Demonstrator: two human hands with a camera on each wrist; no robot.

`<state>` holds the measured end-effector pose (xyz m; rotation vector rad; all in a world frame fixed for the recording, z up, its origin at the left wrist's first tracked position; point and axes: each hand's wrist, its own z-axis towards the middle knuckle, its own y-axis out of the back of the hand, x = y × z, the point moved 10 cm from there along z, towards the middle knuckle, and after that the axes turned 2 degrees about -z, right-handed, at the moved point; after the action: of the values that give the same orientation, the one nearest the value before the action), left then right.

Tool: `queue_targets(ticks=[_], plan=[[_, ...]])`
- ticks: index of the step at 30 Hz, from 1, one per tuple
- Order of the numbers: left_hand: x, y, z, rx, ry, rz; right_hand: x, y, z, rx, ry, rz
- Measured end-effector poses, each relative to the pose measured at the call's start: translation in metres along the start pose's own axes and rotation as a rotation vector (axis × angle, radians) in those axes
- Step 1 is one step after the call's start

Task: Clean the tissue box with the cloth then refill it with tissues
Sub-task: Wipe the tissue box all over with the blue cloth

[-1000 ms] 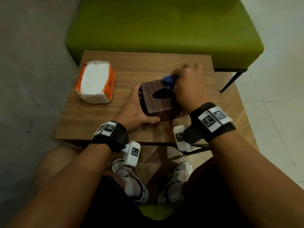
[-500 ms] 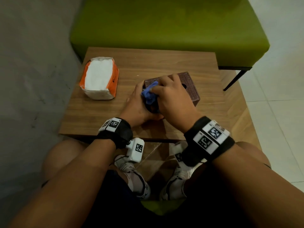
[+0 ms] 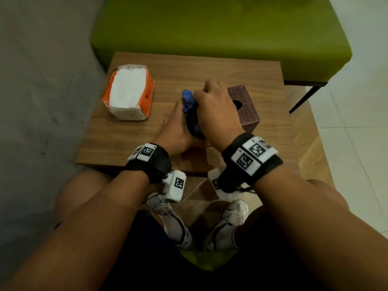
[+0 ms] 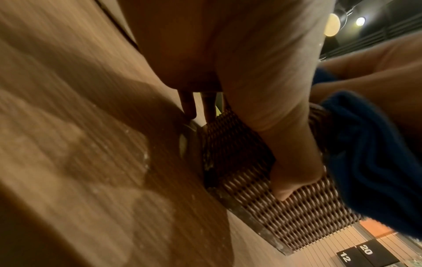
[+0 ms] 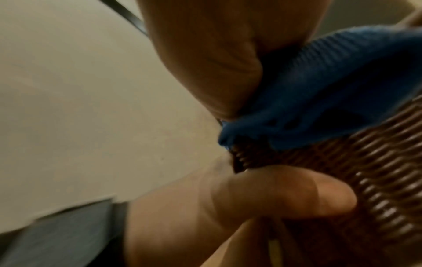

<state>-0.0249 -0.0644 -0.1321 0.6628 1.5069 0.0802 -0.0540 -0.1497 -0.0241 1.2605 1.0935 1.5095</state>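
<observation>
Both hands are on the tissue box (image 3: 243,106): my left hand (image 3: 178,131) clasps its near-left side, thumb pressed flat on the woven wall, and my right hand (image 3: 216,110) has its fingers curled around the bunched blue cloth (image 3: 188,99), pushing it onto the box's left top edge. The box stands on the wooden table (image 3: 126,139), directly under my right palm, its oval slot showing just right of my knuckles.

I judge the wiping is still underway. To do it well, I keep the left grip firm so the light box does not skid, drag the cloth along the weave so it reaches the grooves, and turn the box to bring each wall around. The open pack of tissues (image 3: 129,91) waits well left of my left hand, untouched, for the refill.
</observation>
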Motion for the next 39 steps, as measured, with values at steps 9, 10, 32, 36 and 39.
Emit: queue_targets(ticks=[9, 10, 32, 36, 39], plan=[[0.025, 0.003, 0.001, 0.016, 0.048, 0.013, 0.005, 0.004, -0.028, 0.048, 0.082, -0.102], [0.020, 0.001, 0.001, 0.007, 0.037, 0.026, 0.004, 0.004, -0.017, 0.046, 0.071, -0.082], [0.009, -0.003, -0.003, 0.064, 0.035, 0.016, 0.010, 0.009, -0.036, 0.084, 0.099, -0.058], [0.007, 0.001, -0.007, 0.055, -0.013, 0.000, -0.021, 0.009, -0.059, 0.049, 0.095, -0.076], [0.009, -0.002, -0.008, 0.064, -0.008, 0.008, -0.064, 0.018, -0.057, -0.122, -0.100, -0.047]])
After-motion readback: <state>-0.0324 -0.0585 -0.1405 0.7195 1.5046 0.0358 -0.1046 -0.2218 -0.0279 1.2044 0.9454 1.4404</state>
